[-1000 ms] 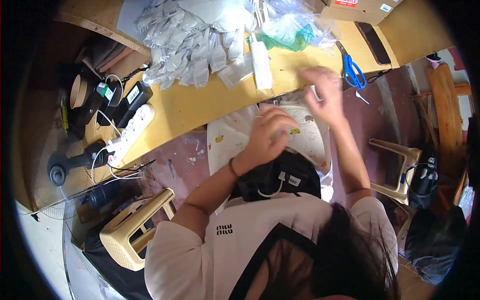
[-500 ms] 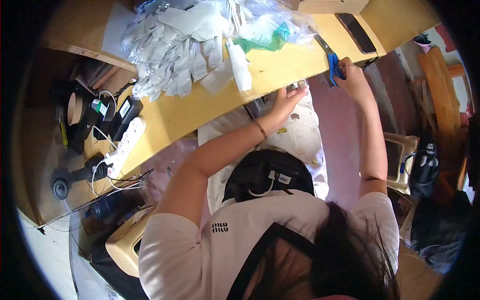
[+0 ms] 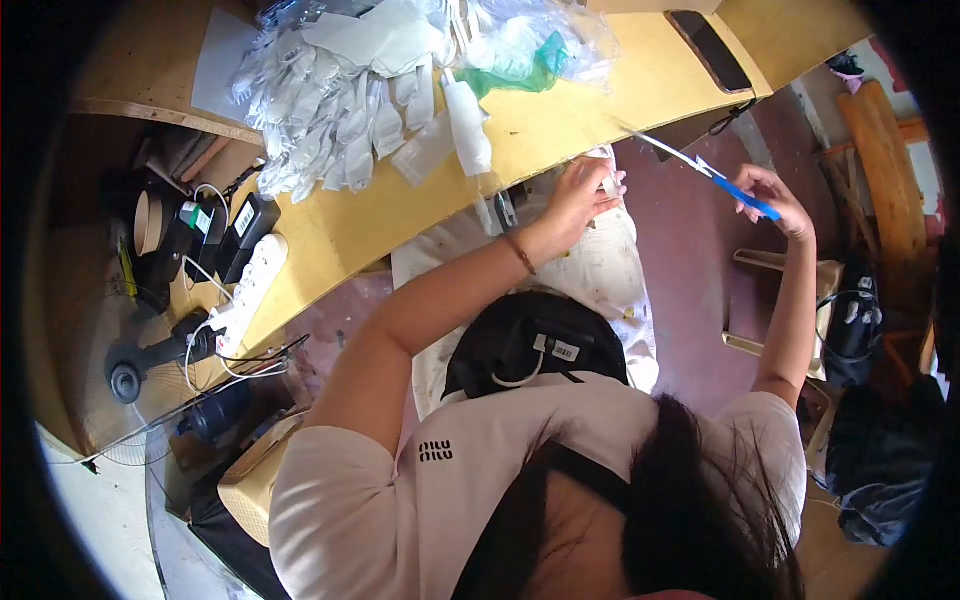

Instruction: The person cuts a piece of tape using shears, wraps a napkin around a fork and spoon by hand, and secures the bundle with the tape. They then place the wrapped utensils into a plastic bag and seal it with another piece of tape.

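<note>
My right hand (image 3: 778, 203) is closed around the blue handles of a pair of scissors (image 3: 757, 201), held out past the table's right front edge. The blades point up and left, toward the table. My left hand (image 3: 583, 200) is over my lap just below the table edge, its fingers curled together. Something small and pale shows at its fingertips, too small to name. Near that hand, a white wrapped bundle (image 3: 466, 130) lies at the table edge, with a clear plastic strip (image 3: 484, 213) hanging below it.
A large heap of white pieces in clear plastic (image 3: 330, 100) covers the table's (image 3: 350, 245) back left. Beside it lies green plastic film (image 3: 520, 75). A phone (image 3: 708, 50) rests at the right. A power strip (image 3: 253, 285) with cables and a small fan (image 3: 130, 375) are on the left.
My right hand has swung the scissors right and toward me, off the table edge, and their blades have turned leftward. My left hand has moved slightly, its fingers more curled.
</note>
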### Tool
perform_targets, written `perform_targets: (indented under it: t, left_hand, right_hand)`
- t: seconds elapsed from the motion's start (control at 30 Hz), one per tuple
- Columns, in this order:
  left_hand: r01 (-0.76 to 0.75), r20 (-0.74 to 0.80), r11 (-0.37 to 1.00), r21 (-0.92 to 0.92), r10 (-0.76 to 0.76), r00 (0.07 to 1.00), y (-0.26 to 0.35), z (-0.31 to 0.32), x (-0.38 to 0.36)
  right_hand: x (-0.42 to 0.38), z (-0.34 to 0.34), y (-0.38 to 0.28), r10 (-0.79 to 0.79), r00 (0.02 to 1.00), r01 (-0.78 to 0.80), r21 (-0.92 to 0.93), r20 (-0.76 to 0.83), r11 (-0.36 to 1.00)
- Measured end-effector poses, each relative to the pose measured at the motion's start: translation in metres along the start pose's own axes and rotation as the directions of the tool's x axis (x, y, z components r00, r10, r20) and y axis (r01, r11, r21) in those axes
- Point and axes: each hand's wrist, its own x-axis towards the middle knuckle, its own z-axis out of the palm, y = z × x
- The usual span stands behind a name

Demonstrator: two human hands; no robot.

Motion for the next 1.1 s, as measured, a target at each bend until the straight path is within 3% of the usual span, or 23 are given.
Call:
perform_targets:
  t: [0.17, 0.27, 0.37, 0.53, 0.97, 1.1]
  left_hand:
    - [-0.015, -0.033, 1.0, -0.014, 0.014, 0.999, -0.002, 0.004, -0.003]
    - [0.042, -0.015, 0.994, -0.103, -0.044, 0.999, 0.0, 0.008, -0.01]
    - [0.141, 0.092, 0.989, -0.031, -0.138, 0.986, -0.018, 0.001, -0.014]
    - [0.103, 0.088, 0.994, -0.045, -0.099, 0.991, -0.02, 0.0, -0.018]
    - [0.082, 0.107, 0.996, -0.029, -0.078, 0.991, -0.025, -0.007, -0.014]
    - [0.109, 0.153, 0.992, 0.06, -0.117, 0.981, -0.034, -0.009, -0.015]
  right_hand:
    - [0.009, -0.007, -0.016, 0.095, 0.99, -0.078, -0.154, 0.106, 0.985]
    - [0.023, -0.011, -0.022, 0.099, 0.983, -0.071, -0.176, 0.154, 0.982]
    - [0.039, -0.014, -0.024, 0.104, 0.975, -0.066, -0.19, 0.197, 0.98]
    - [0.06, -0.015, -0.025, 0.094, 0.957, -0.034, -0.215, 0.276, 0.976]
    - [0.067, -0.011, -0.045, 0.125, 0.944, -0.046, -0.254, 0.305, 0.966]
    - [0.066, -0.008, -0.054, 0.151, 0.939, -0.067, -0.267, 0.309, 0.961]
